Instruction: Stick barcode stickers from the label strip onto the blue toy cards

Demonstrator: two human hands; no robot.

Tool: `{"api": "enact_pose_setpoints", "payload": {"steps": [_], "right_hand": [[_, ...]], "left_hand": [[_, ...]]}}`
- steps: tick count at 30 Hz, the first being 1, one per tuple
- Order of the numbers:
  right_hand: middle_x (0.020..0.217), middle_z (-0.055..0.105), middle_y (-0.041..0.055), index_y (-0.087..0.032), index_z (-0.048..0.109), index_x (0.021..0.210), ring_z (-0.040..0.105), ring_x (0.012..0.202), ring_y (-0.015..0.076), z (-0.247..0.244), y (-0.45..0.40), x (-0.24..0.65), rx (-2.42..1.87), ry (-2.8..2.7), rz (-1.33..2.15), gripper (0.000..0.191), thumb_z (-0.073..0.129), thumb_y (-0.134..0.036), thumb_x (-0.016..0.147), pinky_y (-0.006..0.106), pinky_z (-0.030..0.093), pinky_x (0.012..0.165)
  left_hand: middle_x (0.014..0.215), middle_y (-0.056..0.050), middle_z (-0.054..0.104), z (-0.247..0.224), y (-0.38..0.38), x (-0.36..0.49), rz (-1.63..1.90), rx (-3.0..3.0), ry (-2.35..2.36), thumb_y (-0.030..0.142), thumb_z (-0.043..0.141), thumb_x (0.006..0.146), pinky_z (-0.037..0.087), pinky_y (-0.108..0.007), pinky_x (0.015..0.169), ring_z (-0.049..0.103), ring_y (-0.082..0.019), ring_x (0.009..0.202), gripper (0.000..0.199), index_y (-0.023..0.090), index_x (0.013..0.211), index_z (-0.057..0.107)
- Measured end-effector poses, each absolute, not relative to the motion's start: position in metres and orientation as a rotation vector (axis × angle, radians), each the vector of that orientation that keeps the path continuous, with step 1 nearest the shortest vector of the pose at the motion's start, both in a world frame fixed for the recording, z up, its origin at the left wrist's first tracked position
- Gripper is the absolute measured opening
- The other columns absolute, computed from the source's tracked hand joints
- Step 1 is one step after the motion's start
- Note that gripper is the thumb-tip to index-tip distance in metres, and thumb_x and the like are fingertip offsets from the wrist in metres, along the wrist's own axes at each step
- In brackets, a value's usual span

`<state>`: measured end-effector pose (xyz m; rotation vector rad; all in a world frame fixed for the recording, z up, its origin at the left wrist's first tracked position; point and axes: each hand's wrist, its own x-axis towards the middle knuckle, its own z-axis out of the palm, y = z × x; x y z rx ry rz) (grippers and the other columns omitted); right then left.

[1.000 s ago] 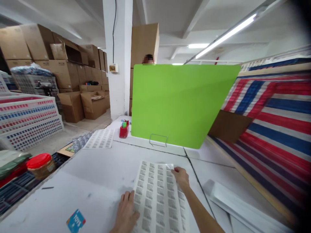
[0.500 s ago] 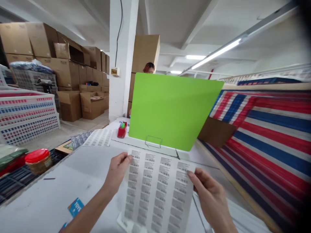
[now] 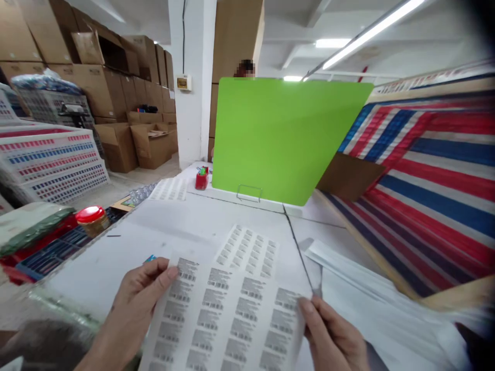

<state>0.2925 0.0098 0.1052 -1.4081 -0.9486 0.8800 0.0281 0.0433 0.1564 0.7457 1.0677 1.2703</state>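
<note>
I've got my left hand (image 3: 143, 304) and right hand (image 3: 332, 337) pinching opposite edges of a white barcode label sheet (image 3: 228, 319), bottom center of frame, rows of small grey labels, lower edge cut off. Just beyond it, a second label sheet (image 3: 247, 252) lies on the white surface (image 3: 96, 273). Farther up, center: green board (image 3: 286, 139).

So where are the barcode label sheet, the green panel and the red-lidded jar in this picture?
barcode label sheet (image 3: 228, 322): head view, on its printed middle.
green panel (image 3: 278, 139): head view, on the centre of its face.
red-lidded jar (image 3: 92, 214): head view, on its red lid.
</note>
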Motion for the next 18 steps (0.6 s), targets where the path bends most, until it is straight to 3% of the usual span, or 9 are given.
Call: {"api": "enact_pose_setpoints", "payload": {"steps": [3,6,8,11,18], "right_hand": [[0.060,0.052,-0.0012,-0.019,0.060,0.070,0.050,0.056,0.0130,0.109,0.013,0.276,-1.353,-1.040,0.930,0.028,0.060,-0.047,0.074,0.021,0.043,0.049],[0.060,0.049,-0.0034,-0.021,0.060,0.101,0.045,0.055,0.0109,0.119,0.018,0.265,-1.335,-1.110,0.783,0.032,0.060,-0.042,0.076,0.020,0.040,0.049],[0.056,0.043,-0.0055,-0.023,0.058,0.110,0.041,0.050,0.0093,0.118,0.017,0.260,-1.324,-1.142,0.669,0.038,0.061,-0.039,0.076,0.019,0.038,0.047],[0.057,0.048,-0.0036,-0.022,0.064,0.100,0.045,0.050,0.0095,0.106,0.008,0.253,-1.305,-1.207,0.675,0.029,0.060,-0.037,0.076,0.018,0.040,0.046],[0.067,0.068,0.0023,-0.020,0.070,0.081,0.062,0.055,0.0145,0.093,-0.007,0.236,-1.277,-1.258,0.686,0.018,0.063,-0.033,0.072,0.017,0.049,0.049]], "left_hand": [[0.067,0.004,0.064,0.152,0.042,0.026,1.358,0.748,1.077,0.029,0.079,0.058,0.047,-0.018,0.055,0.059,-0.011,0.058,0.032,0.019,0.080,0.059],[0.066,0.005,0.062,0.158,0.043,0.022,1.413,0.868,1.117,0.032,0.077,0.061,0.046,-0.018,0.054,0.058,-0.011,0.057,0.039,0.022,0.092,0.056],[0.062,0.006,0.060,0.159,0.038,0.015,1.417,0.941,1.158,0.033,0.076,0.063,0.043,-0.016,0.049,0.055,-0.010,0.054,0.041,0.023,0.096,0.054],[0.064,0.005,0.060,0.153,0.024,-0.002,1.362,0.941,1.237,0.035,0.075,0.062,0.042,-0.015,0.046,0.054,-0.011,0.053,0.041,0.025,0.097,0.055],[0.064,0.000,0.066,0.138,0.008,-0.030,1.272,0.904,1.489,0.043,0.080,0.048,0.045,-0.016,0.050,0.055,-0.014,0.059,0.036,0.018,0.072,0.069]]}}
